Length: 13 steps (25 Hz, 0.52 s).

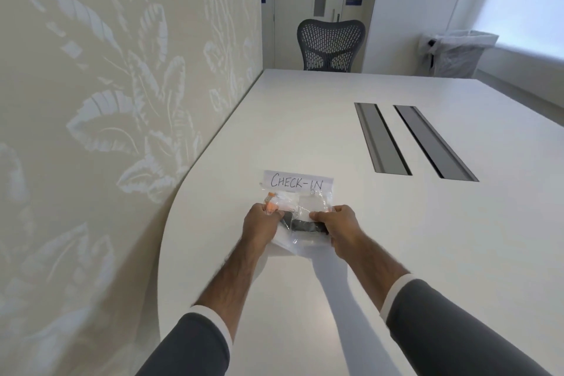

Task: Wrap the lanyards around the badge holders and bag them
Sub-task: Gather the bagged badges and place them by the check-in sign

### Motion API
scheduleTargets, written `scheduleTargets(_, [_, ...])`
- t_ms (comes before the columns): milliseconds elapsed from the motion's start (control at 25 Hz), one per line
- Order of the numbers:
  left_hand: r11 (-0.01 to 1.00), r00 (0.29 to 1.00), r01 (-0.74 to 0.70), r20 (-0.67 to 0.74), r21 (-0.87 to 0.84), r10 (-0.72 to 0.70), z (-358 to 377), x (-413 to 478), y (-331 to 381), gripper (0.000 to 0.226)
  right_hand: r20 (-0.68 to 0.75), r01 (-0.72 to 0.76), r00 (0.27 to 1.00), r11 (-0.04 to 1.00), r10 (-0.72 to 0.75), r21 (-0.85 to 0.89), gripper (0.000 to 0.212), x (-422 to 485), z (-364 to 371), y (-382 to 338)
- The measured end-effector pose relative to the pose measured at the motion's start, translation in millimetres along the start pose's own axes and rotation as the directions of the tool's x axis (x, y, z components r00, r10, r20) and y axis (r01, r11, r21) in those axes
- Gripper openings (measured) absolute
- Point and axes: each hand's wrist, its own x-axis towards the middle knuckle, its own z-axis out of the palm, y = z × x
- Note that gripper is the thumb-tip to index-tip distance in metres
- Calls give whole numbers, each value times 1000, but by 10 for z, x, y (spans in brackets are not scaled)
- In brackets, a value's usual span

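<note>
We hold one clear plastic bag (300, 201) flat on the white table (427, 238), gripping it just below its CHECK-IN label (298, 182). Our left hand (262, 223) and right hand (338, 224) each pinch the film with curled fingers and thumb. A black lanyard (305, 226) lies inside, between our hands. An uneven pull could, we judge, tear the film or spill the contents. We count one bag, one label, one black lanyard and one orange piece (271, 203). The badge holders are too blurred to count.
</note>
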Motion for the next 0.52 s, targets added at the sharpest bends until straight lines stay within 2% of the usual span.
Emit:
scheduleTargets(160, [962,992,-85,-67,260,106,44,3,-60,36,-41,-16,999,999,15,-46,39,132,10,57])
scheduleTargets(320, [807,955,-91,-180,583,237,87,-53,-127,46,-157,-22,987,965,-20,-261,34,184,55,73])
scheduleTargets(400, [754,938,-73,-211,653,274,95,-63,-136,51,-218,-58,975,894,-45,-444,39,196,67,81])
scheduleTargets(520, [739,934,-58,-225,672,278,128,-67,-131,51,-201,-50,976,818,-81,-573,43,183,91,68])
